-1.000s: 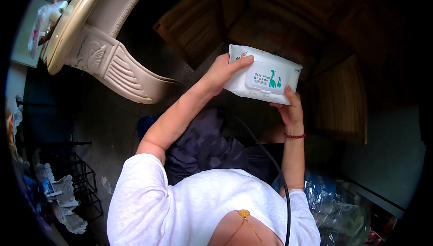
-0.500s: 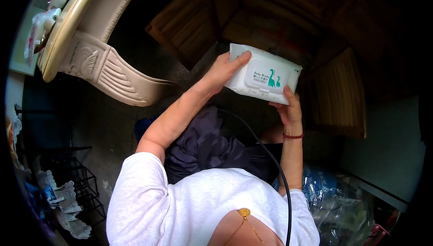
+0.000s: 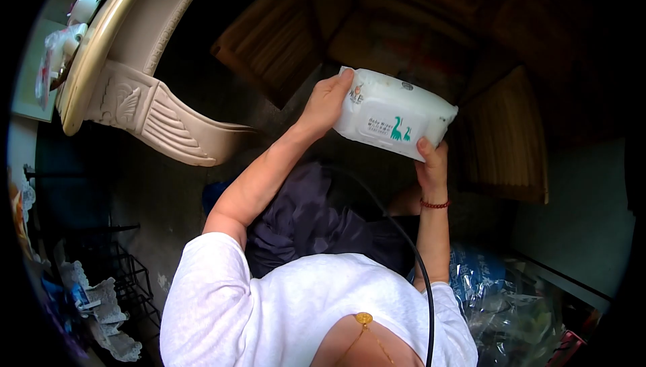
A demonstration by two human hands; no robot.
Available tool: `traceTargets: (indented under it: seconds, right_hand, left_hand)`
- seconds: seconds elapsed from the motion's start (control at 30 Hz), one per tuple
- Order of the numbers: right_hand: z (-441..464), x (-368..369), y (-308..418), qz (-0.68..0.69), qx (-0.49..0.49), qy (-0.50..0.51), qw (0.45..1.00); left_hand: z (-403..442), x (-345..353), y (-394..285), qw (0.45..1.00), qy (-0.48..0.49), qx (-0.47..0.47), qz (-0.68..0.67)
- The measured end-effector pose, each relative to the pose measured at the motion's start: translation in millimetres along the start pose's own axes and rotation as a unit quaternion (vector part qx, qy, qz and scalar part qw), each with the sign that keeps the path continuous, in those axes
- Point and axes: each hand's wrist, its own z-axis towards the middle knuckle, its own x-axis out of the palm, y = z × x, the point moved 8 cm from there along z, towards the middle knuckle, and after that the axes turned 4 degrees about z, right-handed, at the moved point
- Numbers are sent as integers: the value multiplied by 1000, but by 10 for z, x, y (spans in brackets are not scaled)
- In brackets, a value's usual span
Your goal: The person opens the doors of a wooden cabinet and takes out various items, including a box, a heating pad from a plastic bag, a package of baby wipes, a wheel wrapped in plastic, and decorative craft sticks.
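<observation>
A white pack of baby wipes point(image 3: 383, 121) with green giraffes printed on its lid is held up in front of me, tilted. My left hand point(image 3: 326, 103) grips its left end, thumb along the upper edge and fingers hidden behind. At the lower right corner, my right hand point(image 3: 432, 158) pinches the pack with the thumb on the front; its other fingers are mostly behind. The pack's flap lid looks closed.
Beyond the pack stands a dark wooden cabinet with its left door point(image 3: 269, 37) and right door point(image 3: 508, 141) swung open. A carved cream furniture leg point(image 3: 182, 128) is at left. Clear plastic bags point(image 3: 505, 310) lie at lower right, and a black cable point(image 3: 410, 246) hangs before me.
The pack has tipped, so its upper side with a small logo now shows more and the giraffe lid sits lower. My left thumb has slid toward the pack's upper left corner.
</observation>
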Motion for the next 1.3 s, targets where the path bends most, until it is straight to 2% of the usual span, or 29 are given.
traceTargets:
  seconds: [0.03, 0.1, 0.13, 0.17, 0.2, 0.23, 0.27, 0.33, 0.4, 0.43, 0.47, 0.53, 0.6, 0.7, 0.77, 0.8, 0.83, 0.93, 0.97, 1.0, 1.03, 1.07, 1.1, 1.17, 1.23, 1.27, 1.3]
  right_hand:
    - [-18, -18, 115, -58, -53, -13, 997]
    - [-93, -1, 339, -163, -152, -52, 973]
    - [-118, 45, 389, -163, -156, -53, 973]
    - [-203, 150, 575, -285, -247, -65, 924]
    - [-289, 304, 735, -399, -333, -77, 851]
    - [-370, 503, 891, -448, -418, -75, 787]
    - [-411, 577, 919, -444, -469, -49, 762]
    - [-439, 670, 808, -484, -506, -12, 715]
    - [-404, 779, 730, -543, -438, 65, 713]
    - [-394, 913, 816, -565, -368, 130, 727]
    - [-393, 1014, 904, -582, -296, 190, 733]
    - [-506, 937, 1453, -487, -417, 90, 762]
    - [-675, 731, 1865, -381, -482, -47, 787]
    - [-479, 925, 1426, -363, -453, 7, 814]
    - [-164, 844, 983, -541, -319, 87, 773]
    - [16, 901, 796, -616, -259, 133, 732]
    - [23, 1007, 807, -603, -282, 155, 730]
    - [-64, 1047, 984, -621, -335, 49, 707]
    - [-17, 1077, 834, -470, -302, 86, 825]
    - [179, 706, 498, -423, -105, 131, 891]
    - [373, 251, 342, -395, -51, 42, 916]
    - [530, -202, 188, -353, -4, -50, 934]
    - [429, -112, 412, -369, -90, -118, 917]
    - [425, -178, 424, -306, -110, -102, 940]
    - [407, -136, 308, -275, -103, -69, 953]
    - [430, -176, 79, -245, -46, -74, 966]
    - [447, -257, -173, -215, 10, -79, 973]
  left_hand:
    - [27, 26, -12, 1000, 3, 4, 1]
    - [45, 29, -29, 995, -27, 13, -95]
    - [47, 47, -59, 995, -24, 15, -94]
    - [32, 33, 30, 986, -47, -56, -148]
    - [-11, 38, 114, 969, -70, -126, -200]
    - [-81, 266, 63, 962, 48, -135, -230]
    - [-169, 532, -27, 925, 177, -148, -301]
    - [-316, 898, -239, 872, 272, -103, -393]
    - [-230, 819, -98, 908, 186, -118, -358]
    - [-180, 779, -92, 860, 186, -131, -457]
    - [-178, 729, -143, 858, 173, -138, -464]
    - [-137, 639, -128, 864, 142, -129, -466]
    - [-118, 634, -124, 871, 161, -125, -447]
    - [-183, 721, -93, 889, 188, -126, -397]
    - [-164, 660, 44, 912, 193, -134, -337]
    - [-184, 670, 43, 892, 190, -149, -382]
    - [-202, 677, 21, 868, 173, -164, -437]
    - [-165, 661, -202, 882, 139, -119, -435]
    - [-169, 544, -315, 937, 125, -83, -317]
    - [-137, 437, -475, 974, 111, -44, -192]
    - [-143, 388, -688, 982, 107, 12, -154]
    - [-175, 334, -854, 983, 96, 24, -153]
    - [-216, 271, -1121, 987, 89, 68, -115]
    - [-418, 147, -1770, 988, 50, 144, 12]
    - [-667, 38, -2400, 945, -13, 268, 188]
    - [-818, -13, -2703, 881, -64, 338, 326]
    - [-939, -54, -2925, 808, -80, 442, 381]
